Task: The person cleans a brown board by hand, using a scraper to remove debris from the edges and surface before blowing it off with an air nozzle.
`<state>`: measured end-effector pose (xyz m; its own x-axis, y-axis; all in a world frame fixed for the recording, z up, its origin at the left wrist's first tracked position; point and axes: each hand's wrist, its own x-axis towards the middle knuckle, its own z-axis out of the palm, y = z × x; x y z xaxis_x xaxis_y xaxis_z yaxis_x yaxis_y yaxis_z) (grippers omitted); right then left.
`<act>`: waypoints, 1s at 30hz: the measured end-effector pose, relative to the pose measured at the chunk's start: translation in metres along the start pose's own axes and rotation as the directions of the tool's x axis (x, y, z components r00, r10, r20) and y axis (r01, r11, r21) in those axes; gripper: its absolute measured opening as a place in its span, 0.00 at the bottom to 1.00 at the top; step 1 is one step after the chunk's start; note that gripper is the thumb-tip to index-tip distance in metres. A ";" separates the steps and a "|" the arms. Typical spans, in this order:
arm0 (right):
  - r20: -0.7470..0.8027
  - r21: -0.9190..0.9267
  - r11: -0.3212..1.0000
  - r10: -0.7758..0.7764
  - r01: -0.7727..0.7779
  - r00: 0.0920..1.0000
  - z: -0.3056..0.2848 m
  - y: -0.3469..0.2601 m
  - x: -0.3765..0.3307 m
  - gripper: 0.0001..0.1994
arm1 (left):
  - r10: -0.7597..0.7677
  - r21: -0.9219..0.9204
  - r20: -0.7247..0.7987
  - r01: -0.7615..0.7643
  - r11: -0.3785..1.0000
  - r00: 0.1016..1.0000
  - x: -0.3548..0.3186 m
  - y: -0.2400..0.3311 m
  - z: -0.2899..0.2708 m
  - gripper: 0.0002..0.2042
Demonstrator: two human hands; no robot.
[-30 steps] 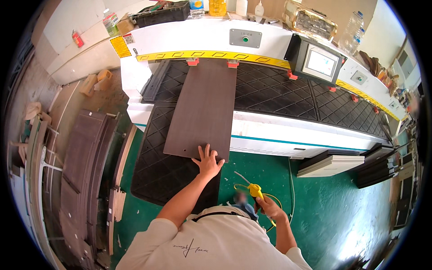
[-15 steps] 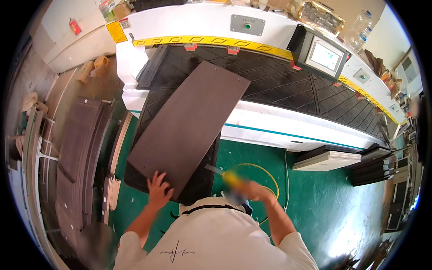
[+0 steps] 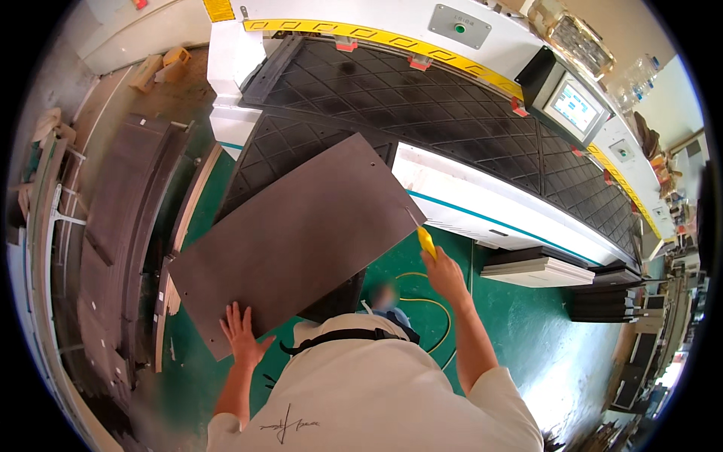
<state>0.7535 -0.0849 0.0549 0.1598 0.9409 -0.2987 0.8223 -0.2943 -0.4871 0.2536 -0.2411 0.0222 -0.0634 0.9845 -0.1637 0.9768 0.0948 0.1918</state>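
Note:
A dark brown rectangular panel (image 3: pixel 301 233) with small holes near its corners lies at a slant over the black grid-patterned machine bed (image 3: pixel 343 83), its near left part jutting past the bed. My left hand (image 3: pixel 241 337) rests with spread fingers on the panel's near edge. In my right hand (image 3: pixel 446 275) is a yellow-handled tool (image 3: pixel 426 242) with a thin shaft; its exact kind is not clear. The shaft reaches over the panel's right corner, its tip close to a hole there. My right fingers are wrapped round the handle.
Behind the bed runs a white machine beam with a yellow strip (image 3: pixel 376 51) and a control screen (image 3: pixel 576 104). Long brown panels (image 3: pixel 124 203) are stacked at left. White and dark boards (image 3: pixel 538 273) lie at right. A yellow hose (image 3: pixel 444 309) curls on the green floor.
The panel has turned clockwise and come nearer to me. My right hand has raised the yellow tool from beside my waist to the panel's right corner. My left hand stays at the near edge.

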 end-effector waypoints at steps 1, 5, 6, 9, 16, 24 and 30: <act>-0.015 0.029 0.999 -0.045 0.046 0.999 0.000 -0.013 0.010 0.22 | -0.008 0.018 0.060 0.007 1.000 0.998 0.006 0.012 -0.001 0.49; -0.091 0.123 0.982 -0.132 0.143 0.987 -0.010 -0.073 0.036 0.23 | 0.088 0.111 -0.003 -0.087 0.990 0.996 0.038 0.030 0.045 0.54; -0.102 0.125 0.981 -0.135 0.147 0.986 -0.013 -0.078 0.035 0.23 | 0.112 0.060 0.010 -0.112 0.992 0.994 0.047 0.040 0.046 0.53; -0.098 0.125 0.984 -0.118 0.130 0.988 -0.023 -0.082 0.032 0.23 | 0.137 0.017 0.065 -0.138 0.990 0.988 0.063 0.075 0.030 0.48; 0.085 0.070 0.987 0.137 -0.143 0.987 -0.034 -0.011 -0.034 0.24 | 0.123 0.071 0.028 -0.125 0.990 0.992 0.065 0.084 0.035 0.45; 0.029 0.181 0.983 0.024 -0.029 0.999 -0.028 -0.043 -0.003 0.24 | 0.100 0.054 0.037 -0.102 0.993 0.994 0.064 0.084 0.032 0.45; -0.008 0.263 0.965 -0.013 0.014 1.000 -0.036 -0.063 0.011 0.23 | 0.147 0.065 -0.028 -0.145 0.987 0.989 0.066 0.087 0.032 0.43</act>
<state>0.7231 -0.0495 0.1115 0.1540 0.9458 -0.2858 0.6522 -0.3146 -0.6897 0.3407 -0.1722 -0.0033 0.0753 0.9914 -0.1070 0.9869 -0.0587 0.1503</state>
